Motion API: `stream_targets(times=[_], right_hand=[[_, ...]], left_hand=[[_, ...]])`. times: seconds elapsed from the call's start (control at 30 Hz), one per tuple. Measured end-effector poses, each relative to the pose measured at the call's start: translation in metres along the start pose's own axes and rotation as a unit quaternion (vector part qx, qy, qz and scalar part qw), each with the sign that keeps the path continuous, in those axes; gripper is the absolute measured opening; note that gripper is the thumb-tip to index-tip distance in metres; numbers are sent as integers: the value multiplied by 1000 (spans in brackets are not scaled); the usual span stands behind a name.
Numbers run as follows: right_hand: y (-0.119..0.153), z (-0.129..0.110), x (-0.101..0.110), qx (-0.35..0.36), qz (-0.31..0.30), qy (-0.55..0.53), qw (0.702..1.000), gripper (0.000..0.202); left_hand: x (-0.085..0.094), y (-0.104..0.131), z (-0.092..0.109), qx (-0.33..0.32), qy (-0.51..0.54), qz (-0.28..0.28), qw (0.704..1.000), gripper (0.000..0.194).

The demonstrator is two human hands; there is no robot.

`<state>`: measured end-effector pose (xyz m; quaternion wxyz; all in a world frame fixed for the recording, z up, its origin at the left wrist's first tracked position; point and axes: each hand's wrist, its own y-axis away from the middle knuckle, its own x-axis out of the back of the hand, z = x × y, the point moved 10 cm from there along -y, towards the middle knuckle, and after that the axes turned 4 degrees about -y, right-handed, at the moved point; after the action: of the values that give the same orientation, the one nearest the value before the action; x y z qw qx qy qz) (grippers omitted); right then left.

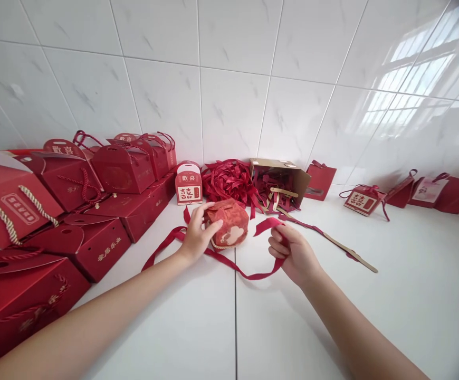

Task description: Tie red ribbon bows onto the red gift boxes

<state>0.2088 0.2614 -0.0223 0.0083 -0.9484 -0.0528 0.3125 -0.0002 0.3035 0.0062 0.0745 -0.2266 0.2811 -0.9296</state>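
A small red patterned gift box (pixel 229 221) with a pale flower-shaped patch stands at the middle of the white surface, slightly tilted. My left hand (pixel 200 232) grips it from the left side, thumb across its front and fingers behind. Between the thumb and fingers of my right hand (pixel 293 250) is a dark red ribbon (pixel 253 275), its short end sticking out to the left. From there the ribbon loops down in front of the box and runs behind my left wrist to the left, lying on the surface.
Stacked red gift boxes (pixel 98 243) with rope handles fill the left side. Along the tiled wall stand a small red box (pixel 189 184), a pile of red ribbons (pixel 229 182) and an open carton (pixel 301 184) of strips. Strips (pixel 342 243) trail rightward; small red boxes (pixel 364 200) stand far right.
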Motion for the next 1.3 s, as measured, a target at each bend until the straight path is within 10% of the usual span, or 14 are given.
stream_targets(times=[0.17,0.6,1.0,1.3], right_hand=[[4,-5,4,18,50,46,998,21],[7,-11,-16,-46,-64,-138,987,41],[10,-5,-21,-77,-69,-64,993,41],[17,-8,3,-66,52,94,992,43]], left_hand=[[-34,22,21,12,29,-123,992,50],[-19,31,81,-160,-111,-5,981,28],[-70,-6,93,-162,-170,-168,958,16],[-66,0,84,-159,-193,-175,952,27]])
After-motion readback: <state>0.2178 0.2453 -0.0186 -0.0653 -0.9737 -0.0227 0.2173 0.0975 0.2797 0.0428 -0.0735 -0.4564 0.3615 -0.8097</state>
